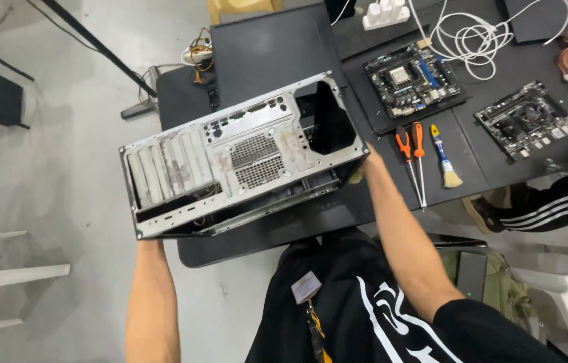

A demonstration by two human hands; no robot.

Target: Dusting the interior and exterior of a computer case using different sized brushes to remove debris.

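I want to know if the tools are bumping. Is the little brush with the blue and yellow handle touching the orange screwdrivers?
Apart. The head view shows a strip of black table between the brush and the nearer orange-handled screwdriver.

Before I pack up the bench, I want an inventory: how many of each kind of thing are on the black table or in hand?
Grey metal computer case, held in both hands: 1
Green-black motherboards: 2
Orange-handled screwdrivers: 2
Blue-and-yellow-handled brush: 1
White power strip: 1
Total: 7
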